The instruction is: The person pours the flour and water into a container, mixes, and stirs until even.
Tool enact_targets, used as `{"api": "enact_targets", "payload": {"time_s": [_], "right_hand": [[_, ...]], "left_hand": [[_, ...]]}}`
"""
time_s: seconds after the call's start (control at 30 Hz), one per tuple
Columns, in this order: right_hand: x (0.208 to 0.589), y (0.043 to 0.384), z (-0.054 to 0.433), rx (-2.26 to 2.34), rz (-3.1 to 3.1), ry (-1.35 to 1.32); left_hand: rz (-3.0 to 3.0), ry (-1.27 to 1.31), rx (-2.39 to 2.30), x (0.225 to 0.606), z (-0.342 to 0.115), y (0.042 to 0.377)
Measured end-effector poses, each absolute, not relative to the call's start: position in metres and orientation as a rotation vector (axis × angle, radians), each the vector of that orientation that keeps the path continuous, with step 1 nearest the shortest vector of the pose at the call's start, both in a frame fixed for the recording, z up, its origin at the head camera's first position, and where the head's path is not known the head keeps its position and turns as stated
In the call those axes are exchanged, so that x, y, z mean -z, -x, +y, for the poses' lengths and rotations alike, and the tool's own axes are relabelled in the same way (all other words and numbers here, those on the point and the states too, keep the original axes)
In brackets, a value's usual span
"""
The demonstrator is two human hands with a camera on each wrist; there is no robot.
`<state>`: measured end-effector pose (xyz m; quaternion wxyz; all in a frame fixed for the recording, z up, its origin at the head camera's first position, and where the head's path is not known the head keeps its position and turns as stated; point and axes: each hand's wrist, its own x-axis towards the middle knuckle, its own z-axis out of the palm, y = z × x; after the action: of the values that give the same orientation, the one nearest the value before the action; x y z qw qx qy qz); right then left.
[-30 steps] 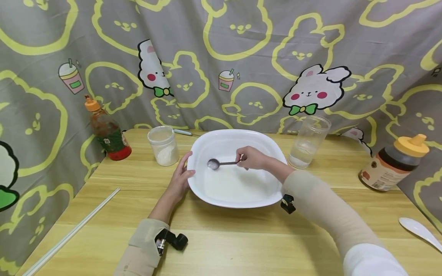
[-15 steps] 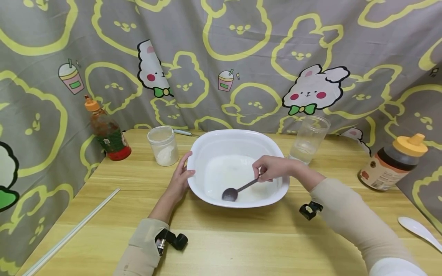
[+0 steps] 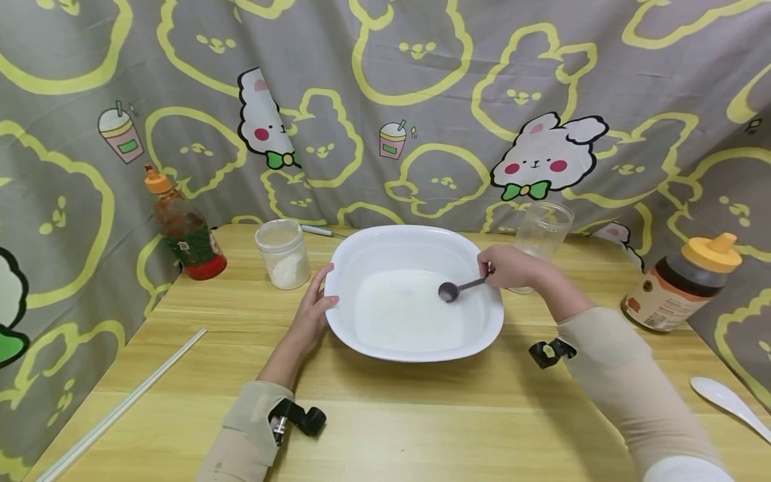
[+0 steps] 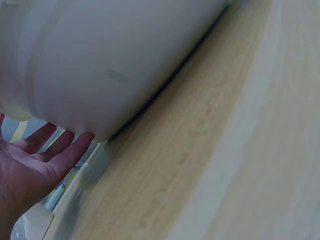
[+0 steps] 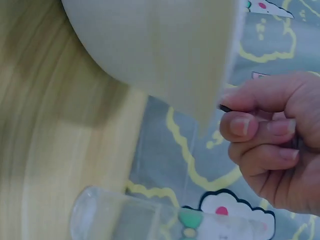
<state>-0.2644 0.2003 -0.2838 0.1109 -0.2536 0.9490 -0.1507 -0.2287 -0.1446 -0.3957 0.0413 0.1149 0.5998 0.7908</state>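
Observation:
A white basin (image 3: 385,244) stands on the wooden table with milky white liquid (image 3: 397,314) in its bottom. My left hand (image 3: 310,314) holds its left side, thumb and a finger on the rim; in the left wrist view, the other fingertips (image 4: 85,140) press the outer wall. My right hand (image 3: 515,266), over the basin's right rim, pinches the handle of a dark round-bowled spoon (image 3: 448,292). The spoon's head hangs inside the basin, above the liquid. In the right wrist view, the fingers (image 5: 265,125) are curled and only a bit of the dark handle shows.
Behind the basin's left stands a jar of white powder (image 3: 286,264); a clear glass (image 3: 545,231) is partly behind my right hand. A sauce bottle (image 3: 189,241) is far left, a brown squeeze bottle (image 3: 680,284) right. Chopsticks (image 3: 126,402) and a white spoon (image 3: 729,405) lie on the table.
My right hand has carried the dark spoon from the basin's left part, through its front, to the right rim. The left hand keeps its hold on the basin.

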Motion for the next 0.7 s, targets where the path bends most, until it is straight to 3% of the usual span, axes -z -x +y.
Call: {"api": "enact_targets", "payload": {"time_s": [0.7], "right_hand": [[0.316,0.292,0.146,0.767,2.921,0.687]], "left_hand": [[1.822,-0.352,-2.421,0.394,-0.146,0.228]]}}
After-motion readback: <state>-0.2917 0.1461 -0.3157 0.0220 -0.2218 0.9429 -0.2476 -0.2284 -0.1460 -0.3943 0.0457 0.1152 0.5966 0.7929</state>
